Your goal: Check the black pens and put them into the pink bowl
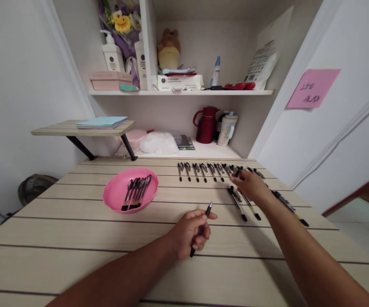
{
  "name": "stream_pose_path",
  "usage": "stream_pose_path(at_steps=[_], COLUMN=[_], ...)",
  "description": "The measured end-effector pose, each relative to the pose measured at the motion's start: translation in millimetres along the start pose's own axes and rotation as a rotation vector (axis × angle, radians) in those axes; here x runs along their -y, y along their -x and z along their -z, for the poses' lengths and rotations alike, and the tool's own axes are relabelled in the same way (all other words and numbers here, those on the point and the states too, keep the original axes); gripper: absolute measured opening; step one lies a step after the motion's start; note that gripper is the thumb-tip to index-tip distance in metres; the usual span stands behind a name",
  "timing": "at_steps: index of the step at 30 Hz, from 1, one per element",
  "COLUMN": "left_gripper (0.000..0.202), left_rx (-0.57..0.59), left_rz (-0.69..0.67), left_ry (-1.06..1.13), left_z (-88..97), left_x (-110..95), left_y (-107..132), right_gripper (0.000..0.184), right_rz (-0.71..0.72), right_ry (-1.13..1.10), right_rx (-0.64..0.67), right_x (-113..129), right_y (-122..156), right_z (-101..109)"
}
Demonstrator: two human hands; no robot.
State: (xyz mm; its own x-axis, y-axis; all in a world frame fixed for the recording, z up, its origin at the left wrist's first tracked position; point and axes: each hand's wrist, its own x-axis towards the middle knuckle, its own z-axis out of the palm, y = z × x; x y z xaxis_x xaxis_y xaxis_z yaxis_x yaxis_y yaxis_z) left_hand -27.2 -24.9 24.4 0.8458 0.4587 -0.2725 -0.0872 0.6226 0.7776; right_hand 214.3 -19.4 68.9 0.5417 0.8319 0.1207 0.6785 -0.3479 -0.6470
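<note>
My left hand (194, 233) is closed around a slim black pen (206, 215), held upright at a tilt with its silver pointed end up, above the middle of the table. Farther right, my right hand (250, 184) reaches over the far rows of pens with thumb and fingers pinched together. Something small and dark shows at its fingertips, too hidden to name. Just below that hand lie more dark-ended pens (238, 204). A row of short-looking pens (200, 171) stretches to its left. In a pink scalloped bowl (110, 194) rest several pens (136, 192), side by side.
The slatted wooden table (108, 234) backs onto a white cabinet holding a dark red jug (206, 124) and a pale tumbler (227, 128). At left a small raised shelf (56, 128) carries light blue paper (103, 122). Another group of pens (289, 207) lies at right.
</note>
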Motion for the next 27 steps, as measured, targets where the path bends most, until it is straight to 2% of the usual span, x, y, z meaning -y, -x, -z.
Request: stream_pose_path(at_steps=[2,4,8,12,17,23,27], left_gripper=[0.03,0.029,0.027,0.026,0.027,0.027,0.025], left_rx=[0.016,0.032,0.047,0.041,0.047,0.054,0.048], left_rz=[-0.004,-0.01,-0.016,-0.01,-0.012,-0.034,-0.04], left_ry=[-0.013,-0.023,-0.027,-0.024,-0.024,-0.03,-0.008], left_z=[0.6,1.2,2.1,2.0,1.9,1.3,1.2], left_x=[0,1,2,2,2,2,2], left_y=[-1,-1,-3,-3,-4,-3,-2], right_gripper=[0.022,0.022,0.023,0.022,0.021,0.022,0.028], right_rz=[0.062,0.109,0.178,0.191,0.189,0.177,0.171], right_ry=[0.313,0.528,0.696,0.709,0.684,0.582,0.453], right_rx=[0.046,0.06,0.091,0.106,0.094,0.042,0.017], right_x=[1,1,0,-1,1,2,3], right_y=[0,3,11,10,8,14,34], right_z=[-4,-13,-35,-48,-53,-39,-31])
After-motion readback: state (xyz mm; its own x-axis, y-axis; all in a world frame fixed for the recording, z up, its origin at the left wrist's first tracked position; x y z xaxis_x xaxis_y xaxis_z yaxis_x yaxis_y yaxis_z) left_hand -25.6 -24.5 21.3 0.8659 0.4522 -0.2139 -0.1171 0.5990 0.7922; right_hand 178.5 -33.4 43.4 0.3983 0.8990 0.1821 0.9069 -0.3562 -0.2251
